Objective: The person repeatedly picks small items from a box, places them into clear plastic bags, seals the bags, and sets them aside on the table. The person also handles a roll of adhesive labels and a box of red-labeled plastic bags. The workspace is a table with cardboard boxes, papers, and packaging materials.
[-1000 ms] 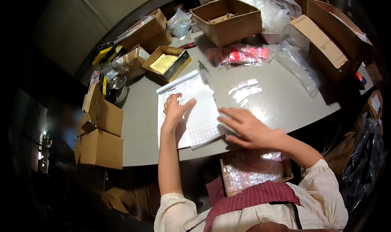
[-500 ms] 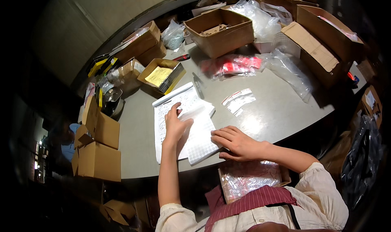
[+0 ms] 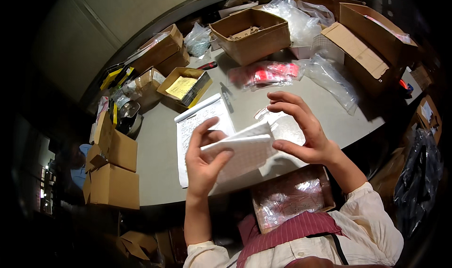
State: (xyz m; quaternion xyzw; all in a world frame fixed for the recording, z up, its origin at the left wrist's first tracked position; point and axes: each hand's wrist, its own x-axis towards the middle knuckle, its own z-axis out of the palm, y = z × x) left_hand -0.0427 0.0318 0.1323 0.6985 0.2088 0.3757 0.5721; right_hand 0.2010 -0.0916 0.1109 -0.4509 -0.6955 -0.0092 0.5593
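Note:
A folded wad of white label sheets (image 3: 247,156) is raised above the table, its face patterned with small round marks. My left hand (image 3: 202,162) grips its left end, thumb in front and fingers behind. At its right end my right hand (image 3: 310,136) is open, fingers spread and curved. The right thumb tip is by the paper's edge; whether it touches, I cannot tell. Under the left hand lies a handwritten notepad (image 3: 214,109) with a pen (image 3: 226,96) beside its top. Small white strips (image 3: 260,113) on the table are partly hidden by my right hand.
Red packets in clear plastic (image 3: 266,75) lie beyond my hands, beside a clear bag (image 3: 332,82). An open carton (image 3: 252,39) stands behind them. A small box with yellow paper (image 3: 183,87) sits at left. A box of bagged parts (image 3: 289,197) is at my lap.
My left hand has lifted the label sheets off the notepad, and they are now folded. My right hand has risen from the table edge and opened beside them.

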